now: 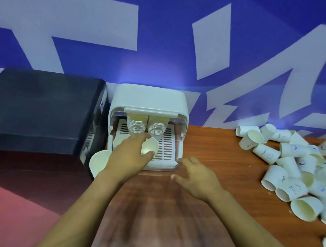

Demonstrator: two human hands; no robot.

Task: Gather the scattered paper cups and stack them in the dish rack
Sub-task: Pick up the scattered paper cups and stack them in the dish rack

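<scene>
Right hand (196, 178): fingers spread and relaxed, holding nothing, at the dish rack's front right corner.
Left hand (132, 152): grips one paper cup (149, 146) over the rack's slatted tray.
Loose cup (99, 162): on its side by the rack's front left corner, against the black box (37, 109).
Scattered cups (299, 169): heaped along the tabletop's (226, 151) right edge, well apart from the rack.
Dish rack (150, 101): white, lid raised, at the tabletop's far edge; two stacks of cups (146, 124) inside.
Wall (168, 32): blue, white lettering.
</scene>
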